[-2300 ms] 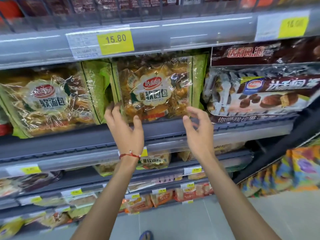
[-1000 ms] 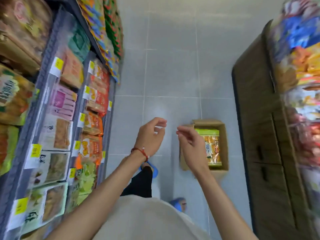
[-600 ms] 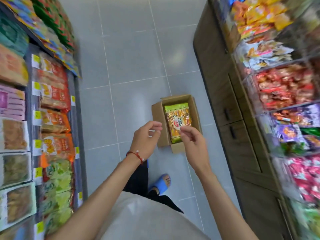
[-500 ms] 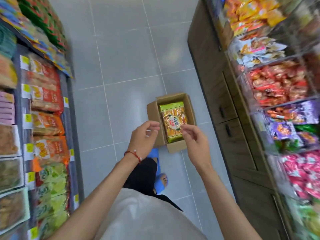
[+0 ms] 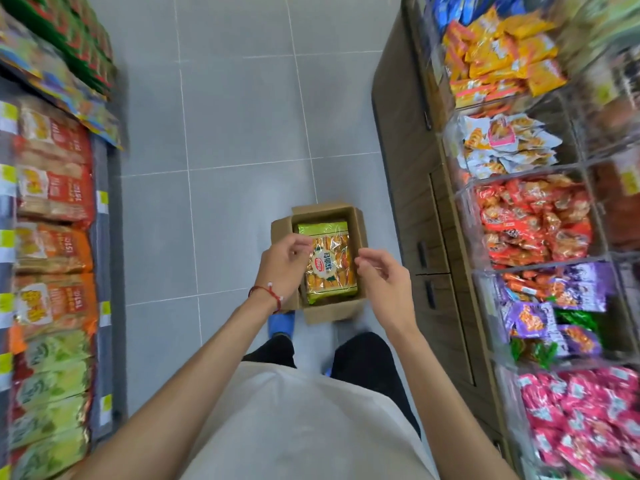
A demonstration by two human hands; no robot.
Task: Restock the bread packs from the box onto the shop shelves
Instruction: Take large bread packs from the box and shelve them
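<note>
Box (image 5: 358,233) nearer now on grey tiled floor (image 5: 225,133); left hand (image 5: 282,268), right hand (image 5: 384,284) half-curled, empty.

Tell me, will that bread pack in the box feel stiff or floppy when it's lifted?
The bread pack is probably floppy: its clear wrapper looks crinkled and loose. It is likely light for its size, being soft rolls. The glossy film may be a bit slippery, so gripping both ends seems wise. It lies flat in the box, so it shouldn't roll.
</note>
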